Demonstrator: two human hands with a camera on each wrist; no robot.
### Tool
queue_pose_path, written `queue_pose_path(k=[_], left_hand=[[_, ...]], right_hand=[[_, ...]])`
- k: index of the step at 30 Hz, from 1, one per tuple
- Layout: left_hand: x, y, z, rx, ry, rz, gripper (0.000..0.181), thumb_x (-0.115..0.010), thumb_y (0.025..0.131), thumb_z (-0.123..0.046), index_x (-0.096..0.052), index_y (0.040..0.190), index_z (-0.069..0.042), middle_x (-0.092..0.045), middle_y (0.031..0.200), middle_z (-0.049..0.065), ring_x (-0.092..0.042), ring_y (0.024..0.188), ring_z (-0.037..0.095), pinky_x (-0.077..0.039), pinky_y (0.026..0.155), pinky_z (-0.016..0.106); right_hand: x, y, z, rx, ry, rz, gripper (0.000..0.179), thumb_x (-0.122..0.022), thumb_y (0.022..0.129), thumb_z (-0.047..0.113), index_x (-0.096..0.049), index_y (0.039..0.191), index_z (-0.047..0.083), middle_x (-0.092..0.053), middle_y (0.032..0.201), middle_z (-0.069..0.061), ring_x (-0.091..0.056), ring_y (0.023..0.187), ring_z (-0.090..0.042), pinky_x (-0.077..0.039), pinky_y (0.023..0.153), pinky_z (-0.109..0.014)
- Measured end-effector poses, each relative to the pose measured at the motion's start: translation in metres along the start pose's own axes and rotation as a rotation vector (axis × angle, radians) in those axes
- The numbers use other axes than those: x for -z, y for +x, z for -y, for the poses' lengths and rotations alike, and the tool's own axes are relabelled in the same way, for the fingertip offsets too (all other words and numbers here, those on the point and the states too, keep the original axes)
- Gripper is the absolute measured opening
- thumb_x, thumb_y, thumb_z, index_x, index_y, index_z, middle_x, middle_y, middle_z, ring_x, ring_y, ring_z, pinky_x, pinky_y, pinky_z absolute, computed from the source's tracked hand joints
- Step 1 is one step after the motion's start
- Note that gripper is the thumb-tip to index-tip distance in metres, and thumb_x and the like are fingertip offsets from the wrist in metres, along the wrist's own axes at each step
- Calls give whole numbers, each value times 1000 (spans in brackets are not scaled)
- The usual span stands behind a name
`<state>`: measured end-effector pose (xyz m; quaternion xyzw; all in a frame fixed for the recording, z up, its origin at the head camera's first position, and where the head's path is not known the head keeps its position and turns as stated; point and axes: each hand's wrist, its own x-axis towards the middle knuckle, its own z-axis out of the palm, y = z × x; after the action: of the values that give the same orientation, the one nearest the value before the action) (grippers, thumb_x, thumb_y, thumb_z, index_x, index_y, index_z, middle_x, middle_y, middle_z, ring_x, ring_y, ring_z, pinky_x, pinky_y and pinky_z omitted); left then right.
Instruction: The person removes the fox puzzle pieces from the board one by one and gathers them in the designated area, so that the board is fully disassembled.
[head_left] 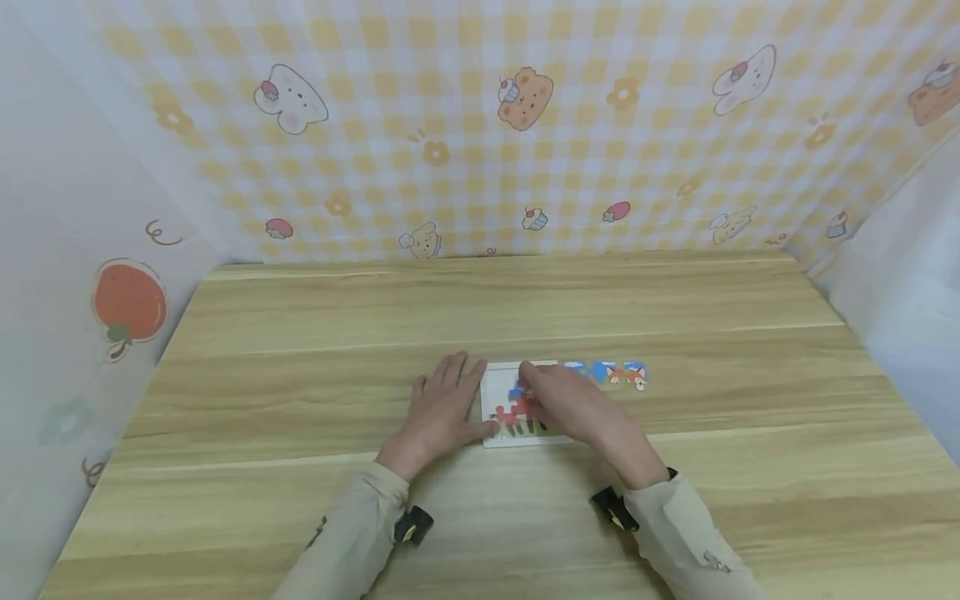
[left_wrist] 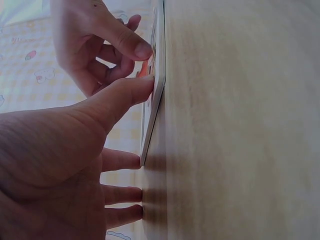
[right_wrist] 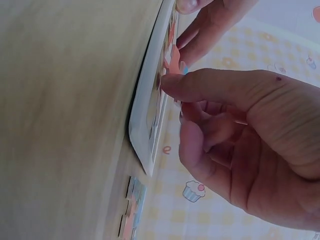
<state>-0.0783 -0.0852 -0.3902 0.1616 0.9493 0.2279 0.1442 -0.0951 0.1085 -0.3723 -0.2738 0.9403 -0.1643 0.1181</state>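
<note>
Tray (head_left: 497, 387) partly filled with puzzle pieces (head_left: 507, 418); right hand (head_left: 573, 404) pinching one.

Both arms (head_left: 341, 533) reach forward; left hand (head_left: 442, 410) palm down, fingers (head_left: 452, 369) spread, thumb (head_left: 480, 430) out; right hand (head_left: 573, 406) with curled fingers.

- Desk (head_left: 300, 308): pale yellow-brown, with streaked wood grain.
- Tray (head_left: 525, 444): white.
- Pieces in the tray (head_left: 504, 415): red, with dark legs, green and a bit of blue.
- Loose pieces (head_left: 636, 373): blue and white, with orange-and-white fox faces.
- Back cloth (head_left: 450, 108): yellow-and-white gingham; white and brown animal heads, orange flowers, pink strawberries.
- Left cloth (head_left: 60, 183): whitish, with a red-orange fruit.
- Sleeves (head_left: 352, 525): plain beige.
- Wrist gear (head_left: 615, 508): black.
</note>
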Motion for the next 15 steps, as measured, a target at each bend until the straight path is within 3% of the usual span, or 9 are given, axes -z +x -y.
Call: queue_pose_path(k=[15], left_hand=[[0,0,0,-1,7,-4,87,-71,79,-44,-29,146,-8,-17,151,20,-11,138,35,-12,103,63]], right_hand=[[2,0,1,-57,-35,-11,30,-78,74,11,-58,97,7,-60,77,0,-46,57,-13,-42,52,-24]])
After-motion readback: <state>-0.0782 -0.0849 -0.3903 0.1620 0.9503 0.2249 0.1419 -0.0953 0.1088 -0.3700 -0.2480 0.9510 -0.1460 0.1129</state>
